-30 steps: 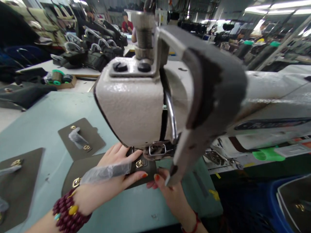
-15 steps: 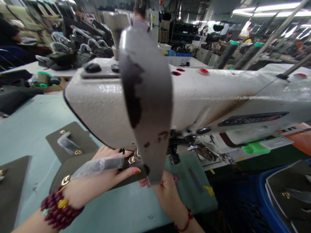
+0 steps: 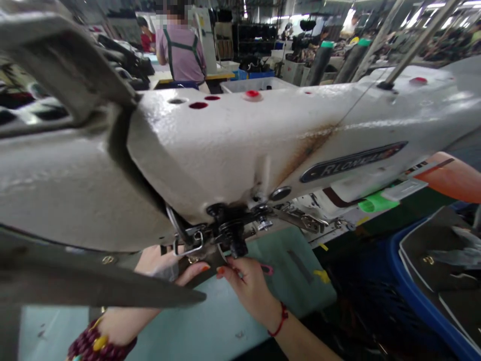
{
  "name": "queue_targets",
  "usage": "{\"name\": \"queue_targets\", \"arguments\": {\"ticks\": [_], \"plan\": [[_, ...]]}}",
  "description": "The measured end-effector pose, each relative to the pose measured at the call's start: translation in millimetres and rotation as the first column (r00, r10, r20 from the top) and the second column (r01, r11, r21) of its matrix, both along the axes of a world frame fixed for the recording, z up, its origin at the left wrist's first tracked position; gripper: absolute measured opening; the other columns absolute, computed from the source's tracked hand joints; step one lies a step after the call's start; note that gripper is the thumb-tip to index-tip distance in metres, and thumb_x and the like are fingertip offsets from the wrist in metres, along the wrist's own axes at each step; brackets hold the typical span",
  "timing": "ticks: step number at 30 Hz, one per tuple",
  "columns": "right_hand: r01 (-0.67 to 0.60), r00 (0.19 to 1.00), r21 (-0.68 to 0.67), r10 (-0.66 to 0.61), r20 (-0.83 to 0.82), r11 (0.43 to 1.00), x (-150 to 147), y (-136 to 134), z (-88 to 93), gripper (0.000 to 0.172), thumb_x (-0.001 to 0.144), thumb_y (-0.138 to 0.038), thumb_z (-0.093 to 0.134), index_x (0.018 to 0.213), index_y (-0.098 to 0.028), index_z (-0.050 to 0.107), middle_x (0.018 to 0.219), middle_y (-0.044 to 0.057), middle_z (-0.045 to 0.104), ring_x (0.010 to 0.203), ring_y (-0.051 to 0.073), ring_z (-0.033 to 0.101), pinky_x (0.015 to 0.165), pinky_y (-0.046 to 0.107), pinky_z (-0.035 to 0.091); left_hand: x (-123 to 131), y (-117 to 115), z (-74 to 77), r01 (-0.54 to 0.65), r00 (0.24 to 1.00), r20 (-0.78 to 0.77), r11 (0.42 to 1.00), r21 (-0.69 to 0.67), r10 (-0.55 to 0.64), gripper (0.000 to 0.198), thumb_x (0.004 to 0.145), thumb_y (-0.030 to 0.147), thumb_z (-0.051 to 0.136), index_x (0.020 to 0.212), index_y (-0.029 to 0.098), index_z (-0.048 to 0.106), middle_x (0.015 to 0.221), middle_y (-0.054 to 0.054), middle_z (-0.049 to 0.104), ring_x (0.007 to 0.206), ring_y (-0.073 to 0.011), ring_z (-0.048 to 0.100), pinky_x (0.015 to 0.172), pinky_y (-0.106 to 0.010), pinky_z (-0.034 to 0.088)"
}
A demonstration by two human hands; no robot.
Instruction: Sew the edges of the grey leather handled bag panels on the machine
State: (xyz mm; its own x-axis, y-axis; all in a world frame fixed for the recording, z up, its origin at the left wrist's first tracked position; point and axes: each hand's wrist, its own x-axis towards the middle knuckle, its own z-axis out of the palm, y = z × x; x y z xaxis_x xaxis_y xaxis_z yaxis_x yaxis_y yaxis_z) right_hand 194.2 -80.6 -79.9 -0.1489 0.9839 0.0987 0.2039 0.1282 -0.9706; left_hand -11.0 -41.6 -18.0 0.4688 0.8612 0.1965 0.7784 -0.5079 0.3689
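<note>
Under the head of a white sewing machine, my left hand holds a dark panel whose plastic-wrapped handle lies beneath my fingers. Its thumb rests near a small gold fitting. My right hand is at the panel's right edge, close to the needle area, thumb and fingers drawn together; the machine parts hide some of the contact. A pink-handled tool lies just behind my right hand. The machine's grey metal lever crosses the left side and covers much of the panel.
A blue bin with dark panels stands at the right. On the green-blue table lie a dark strip and a yellow scrap. Farther back, a person faces away near a white crate.
The view has shifted right and closer to the machine, and the lever now appears at the left. My right hand's fingers show more clearly beside the panel edge.
</note>
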Motion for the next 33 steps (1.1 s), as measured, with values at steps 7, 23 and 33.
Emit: {"name": "queue_targets", "arguments": {"ticks": [7,23,33], "plan": [[-0.079,0.993,-0.109,0.069,-0.092,0.991,6.4,-7.1,13.7,0.023,0.084,-0.036,0.069,0.093,-0.015,0.073,0.080,0.003,0.073,0.070,0.013,0.065,0.063,0.018,0.045,-18.4,-7.5,-15.1,-0.087,0.985,-0.146,0.995,0.050,0.093,0.035,0.085,0.057,0.055,0.088,0.025,0.069,0.082,-0.003,0.070,0.077,-0.0255,0.064,0.074,-0.039,0.051],[-0.036,0.987,-0.128,0.015,-0.162,0.991,-7.3,2.9,0.1,0.035,0.096,-0.040,0.049,0.076,-0.015,0.063,0.063,0.003,0.069,0.057,0.012,0.066,0.055,0.018,0.047,4.0,-4.7,4.2,-0.093,0.949,-0.290,0.987,0.132,0.128,0.041,0.088,0.053,0.050,0.070,0.022,0.069,0.067,-0.005,0.068,0.062,-0.0241,0.062,0.063,-0.038,0.050],[-0.015,0.974,-0.258,-0.044,-0.221,0.966,-14.8,-5.5,9.7,0.044,0.093,-0.049,0.049,0.065,-0.016,0.057,0.055,0.002,0.063,0.049,0.011,0.060,0.050,0.018,0.047,10.2,-0.9,31.2,-0.072,0.951,-0.302,0.997,-0.019,0.063,0.040,0.091,0.054,0.044,0.091,0.022,0.069,0.094,-0.008,0.070,0.091,-0.0283,0.063,0.085,-0.046,0.048]]}}
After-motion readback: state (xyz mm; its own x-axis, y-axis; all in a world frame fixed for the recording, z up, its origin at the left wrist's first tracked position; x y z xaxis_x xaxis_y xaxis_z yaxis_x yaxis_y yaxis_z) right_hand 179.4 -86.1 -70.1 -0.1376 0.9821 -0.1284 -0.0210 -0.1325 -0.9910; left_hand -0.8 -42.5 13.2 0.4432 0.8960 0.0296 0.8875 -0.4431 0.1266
